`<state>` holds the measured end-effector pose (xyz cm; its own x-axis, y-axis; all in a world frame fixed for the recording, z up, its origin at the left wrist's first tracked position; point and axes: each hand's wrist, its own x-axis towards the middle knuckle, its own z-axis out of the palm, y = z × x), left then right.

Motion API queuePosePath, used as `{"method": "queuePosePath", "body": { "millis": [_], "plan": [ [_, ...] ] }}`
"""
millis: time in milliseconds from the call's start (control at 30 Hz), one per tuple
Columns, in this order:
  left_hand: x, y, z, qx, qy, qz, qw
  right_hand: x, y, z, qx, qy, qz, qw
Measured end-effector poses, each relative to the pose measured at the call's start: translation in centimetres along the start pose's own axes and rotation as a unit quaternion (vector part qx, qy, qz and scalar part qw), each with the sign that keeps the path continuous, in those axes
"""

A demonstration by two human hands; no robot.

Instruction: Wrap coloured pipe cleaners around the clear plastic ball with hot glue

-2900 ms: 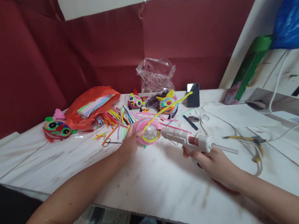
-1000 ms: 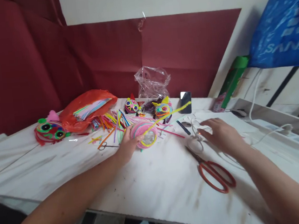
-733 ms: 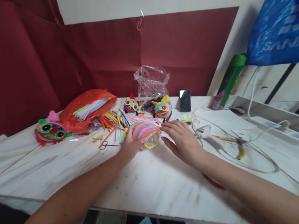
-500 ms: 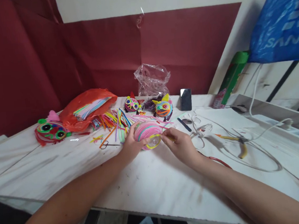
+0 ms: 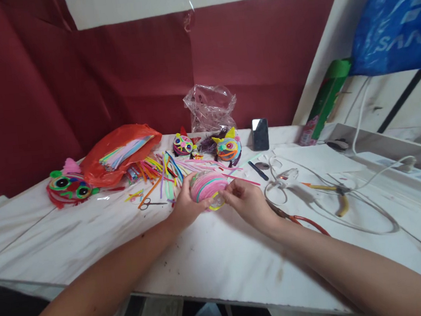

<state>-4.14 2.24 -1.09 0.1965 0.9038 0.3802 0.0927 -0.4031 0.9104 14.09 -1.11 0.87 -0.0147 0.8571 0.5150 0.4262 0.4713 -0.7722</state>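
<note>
A round ball wrapped in pink, teal and yellow pipe cleaners (image 5: 207, 184) is in my left hand (image 5: 184, 206), whose fingers curl round its left side with the thumb along the near edge. A clear, uncovered patch shows at its lower right, bordered by a yellow pipe cleaner (image 5: 216, 208). At the ball's right side, my right hand (image 5: 247, 201) is closed in a pinch on the yellow pipe cleaner at the rim of that patch. The fingertips partly hide the pinched piece. Both hands are just above the white table (image 5: 220, 261).
Small scissors (image 5: 150, 203) and loose pipe cleaners (image 5: 169, 174) lie left and behind. Decorated animal-face figures (image 5: 228, 149) sit at the back, near a phone (image 5: 260, 134). Red-handled scissors (image 5: 308, 222), pliers (image 5: 341, 197) and a looped cable (image 5: 385, 230) are on the right.
The ball has turned, so less of its clear patch shows. My right hand has shifted slightly left, closer against the ball, while my left hand keeps its hold. The view has shifted a little.
</note>
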Motion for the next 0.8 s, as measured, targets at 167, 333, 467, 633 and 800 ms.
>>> {"method": "queuePosePath", "body": {
  "millis": [167,333,467,633,800],
  "plan": [
    [-0.1,0.4,0.3,0.041,0.039,-0.023,0.998,-0.2,0.0,0.2,-0.008,0.003,-0.013,1.0],
    [0.0,0.7,0.4,0.01,0.059,-0.046,0.997,-0.4,0.4,0.2,0.011,0.007,-0.009,1.0],
    [0.1,0.7,0.3,-0.008,0.06,-0.048,0.997,-0.7,0.7,0.3,0.019,-0.01,0.005,1.0],
    [0.0,1.0,0.3,-0.009,0.047,-0.056,0.997,-0.7,0.8,0.5,0.038,-0.021,0.027,0.999],
    [0.1,0.7,0.1,-0.007,0.031,-0.038,0.999,-0.6,0.8,0.4,0.038,-0.027,0.032,0.998]
  ]
}}
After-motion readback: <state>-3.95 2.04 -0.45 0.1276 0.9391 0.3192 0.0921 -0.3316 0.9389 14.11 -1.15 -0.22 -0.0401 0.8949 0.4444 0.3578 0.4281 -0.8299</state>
